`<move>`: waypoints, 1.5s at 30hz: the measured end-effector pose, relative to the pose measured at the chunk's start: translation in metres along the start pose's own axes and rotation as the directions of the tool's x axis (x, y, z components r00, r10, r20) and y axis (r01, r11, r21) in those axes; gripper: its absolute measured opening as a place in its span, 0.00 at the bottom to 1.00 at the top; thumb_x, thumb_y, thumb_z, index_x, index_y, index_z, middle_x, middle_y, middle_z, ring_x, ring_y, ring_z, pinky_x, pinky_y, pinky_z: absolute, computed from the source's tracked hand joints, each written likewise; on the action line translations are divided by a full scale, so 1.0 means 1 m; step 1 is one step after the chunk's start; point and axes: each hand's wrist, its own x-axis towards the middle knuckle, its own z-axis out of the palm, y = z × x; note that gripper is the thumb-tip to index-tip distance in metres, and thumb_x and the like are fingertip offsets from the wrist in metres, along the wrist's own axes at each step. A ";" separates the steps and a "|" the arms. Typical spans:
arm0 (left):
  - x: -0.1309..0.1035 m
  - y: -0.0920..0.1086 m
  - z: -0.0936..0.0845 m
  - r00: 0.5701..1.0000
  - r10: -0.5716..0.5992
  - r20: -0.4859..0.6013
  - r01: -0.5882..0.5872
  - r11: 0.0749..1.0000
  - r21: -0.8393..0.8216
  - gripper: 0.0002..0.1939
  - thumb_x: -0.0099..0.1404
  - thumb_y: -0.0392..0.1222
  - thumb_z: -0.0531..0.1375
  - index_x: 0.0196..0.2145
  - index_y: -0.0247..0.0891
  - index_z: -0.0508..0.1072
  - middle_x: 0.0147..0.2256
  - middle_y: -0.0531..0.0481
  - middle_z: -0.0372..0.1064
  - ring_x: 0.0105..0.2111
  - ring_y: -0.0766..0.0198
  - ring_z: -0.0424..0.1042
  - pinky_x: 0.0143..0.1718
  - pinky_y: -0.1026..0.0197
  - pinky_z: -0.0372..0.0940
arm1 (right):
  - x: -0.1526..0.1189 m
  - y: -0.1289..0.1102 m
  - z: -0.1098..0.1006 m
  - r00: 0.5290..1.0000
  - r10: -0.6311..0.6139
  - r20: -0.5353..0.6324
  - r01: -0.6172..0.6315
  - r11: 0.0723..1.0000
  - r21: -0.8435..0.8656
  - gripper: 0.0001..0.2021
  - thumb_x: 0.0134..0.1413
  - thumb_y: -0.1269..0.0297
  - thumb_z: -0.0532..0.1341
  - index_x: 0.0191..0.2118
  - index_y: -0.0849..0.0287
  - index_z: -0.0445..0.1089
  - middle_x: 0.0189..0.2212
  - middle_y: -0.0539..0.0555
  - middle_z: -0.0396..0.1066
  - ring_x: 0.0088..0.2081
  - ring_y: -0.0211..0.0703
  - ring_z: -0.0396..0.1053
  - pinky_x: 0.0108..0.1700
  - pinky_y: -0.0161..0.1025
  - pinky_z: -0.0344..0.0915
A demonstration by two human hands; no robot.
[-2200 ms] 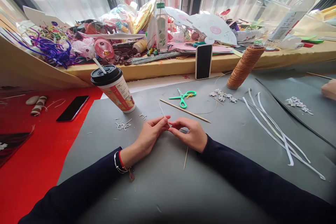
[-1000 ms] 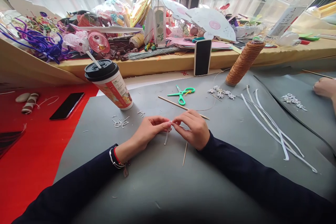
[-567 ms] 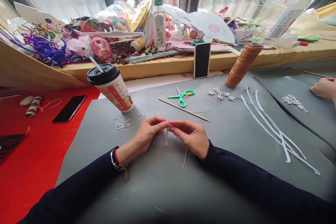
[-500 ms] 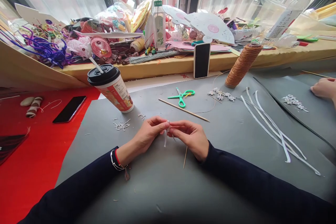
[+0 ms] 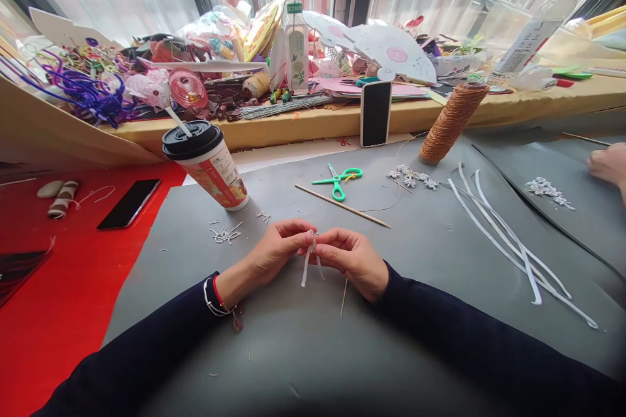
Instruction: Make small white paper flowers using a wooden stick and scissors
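Between my fingertips is a small piece of white cord (image 5: pixel 306 270) with two ends hanging down. My left hand (image 5: pixel 281 249) pinches it from the left, thumb against forefinger. From the other side my right hand (image 5: pixel 359 260) pinches the same cord, its fingers curled. How the cord is looped or knotted is too small to make out. A thin wooden stick (image 5: pixel 343 298) sticks out below my right hand, lying on the grey mat (image 5: pixel 274 365). Beyond my hands lie a longer pointed wooden stick (image 5: pixel 342 205) and green-handled scissors (image 5: pixel 337 181).
Left stand a lidded paper cup (image 5: pixel 210 166) and white cord scraps (image 5: pixel 225 233). Right are knotted white pieces (image 5: pixel 413 177), a brown twine spool (image 5: pixel 454 122) and long white cords (image 5: pixel 513 241). A phone (image 5: pixel 375 114) leans at the cluttered sill. Another person's hand (image 5: pixel 609 163) shows far right.
My fingers have shifted slightly on the cord, and its ends hang lower and farther apart. The other person's hand at the far right has moved a little.
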 end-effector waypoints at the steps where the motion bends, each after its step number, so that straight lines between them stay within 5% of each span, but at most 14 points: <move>1: 0.000 0.000 0.000 1.000 -0.007 0.001 0.007 1.000 -0.003 0.05 0.51 0.38 0.64 0.28 0.36 0.73 0.22 0.56 0.63 0.21 0.73 0.60 0.25 0.67 0.58 | 0.000 0.000 0.000 1.000 0.009 0.004 -0.009 1.000 0.011 0.09 0.42 0.65 0.65 0.31 0.63 0.68 0.32 0.55 0.74 0.38 0.43 0.71 0.46 0.46 0.64; 12: 0.000 0.002 0.000 0.994 -0.029 0.106 0.030 0.999 -0.015 0.06 0.49 0.39 0.65 0.22 0.35 0.71 0.22 0.56 0.61 0.20 0.73 0.59 0.22 0.66 0.58 | 0.001 -0.003 0.000 0.988 0.153 0.019 -0.154 0.986 0.056 0.10 0.36 0.66 0.68 0.26 0.63 0.68 0.28 0.53 0.73 0.34 0.42 0.72 0.44 0.43 0.65; 20: 0.000 0.003 -0.002 0.985 0.003 0.171 -0.018 0.996 0.083 0.08 0.50 0.41 0.64 0.23 0.34 0.70 0.21 0.55 0.61 0.20 0.72 0.60 0.24 0.65 0.57 | 0.002 -0.001 -0.002 0.994 0.091 0.065 -0.092 0.996 0.009 0.10 0.37 0.64 0.67 0.25 0.62 0.66 0.28 0.52 0.72 0.32 0.38 0.70 0.41 0.41 0.63; 29: -0.003 0.004 0.004 0.986 0.010 0.164 -0.031 0.991 0.128 0.09 0.50 0.43 0.63 0.23 0.35 0.69 0.21 0.55 0.61 0.21 0.69 0.63 0.26 0.62 0.59 | 0.002 -0.003 -0.004 0.996 0.045 0.073 -0.043 0.999 -0.031 0.13 0.34 0.64 0.69 0.22 0.62 0.63 0.24 0.51 0.71 0.29 0.39 0.70 0.35 0.39 0.65; 34: -0.002 0.003 0.003 0.991 0.108 0.072 -0.120 0.975 0.187 0.07 0.52 0.41 0.63 0.24 0.35 0.70 0.23 0.54 0.61 0.22 0.71 0.61 0.25 0.65 0.58 | 0.003 -0.007 -0.002 0.996 0.075 0.058 -0.072 0.996 -0.051 0.14 0.37 0.60 0.67 0.31 0.62 0.68 0.26 0.51 0.71 0.30 0.36 0.69 0.38 0.38 0.65; 39: -0.002 0.004 0.002 0.995 0.091 0.038 -0.097 0.972 0.214 0.06 0.53 0.40 0.62 0.27 0.35 0.71 0.23 0.54 0.61 0.21 0.71 0.61 0.24 0.65 0.59 | 0.003 -0.005 -0.002 0.987 0.064 0.149 -0.030 0.975 -0.219 0.16 0.45 0.54 0.60 0.33 0.63 0.71 0.25 0.52 0.70 0.28 0.35 0.68 0.37 0.38 0.66; 42: -0.004 0.004 0.005 0.999 0.016 0.036 -0.024 0.970 0.240 0.10 0.56 0.43 0.58 0.35 0.36 0.71 0.21 0.55 0.60 0.20 0.68 0.63 0.27 0.62 0.61 | 0.002 -0.004 -0.004 0.995 -0.023 0.098 0.055 0.939 -0.338 0.16 0.45 0.53 0.60 0.31 0.63 0.73 0.23 0.51 0.70 0.26 0.36 0.68 0.36 0.37 0.65; 45: -0.006 0.004 0.010 0.997 0.072 -0.019 -0.062 0.943 0.327 0.12 0.58 0.44 0.57 0.37 0.36 0.72 0.23 0.53 0.62 0.25 0.68 0.64 0.31 0.63 0.60 | 0.003 -0.003 -0.006 0.998 -0.062 0.024 0.066 0.905 -0.420 0.18 0.44 0.51 0.59 0.29 0.63 0.74 0.22 0.51 0.70 0.26 0.38 0.68 0.34 0.36 0.65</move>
